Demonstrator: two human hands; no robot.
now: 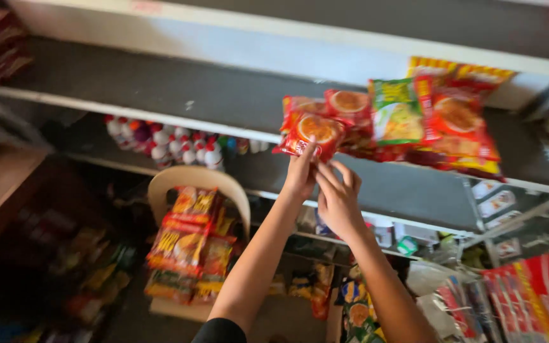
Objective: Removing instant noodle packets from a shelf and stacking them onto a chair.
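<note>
My left hand (300,174) reaches up to the grey shelf (179,95) and pinches the lower edge of a red noodle packet (311,132) with a picture of noodles on it. My right hand (338,197) is just below and beside it, fingers spread, touching the same packet's bottom corner. The packet overhangs the shelf's front edge. Behind it lie more red packets (348,105), a green packet (396,113) and a stack of larger red and yellow packets (457,124).
A cream plastic chair (233,190) below holds a pile of red and orange noodle packets (189,244). White bottles with coloured caps (160,143) line a lower shelf. Red boxes (535,298) stand at bottom right. Mixed packets hang at the bottom centre.
</note>
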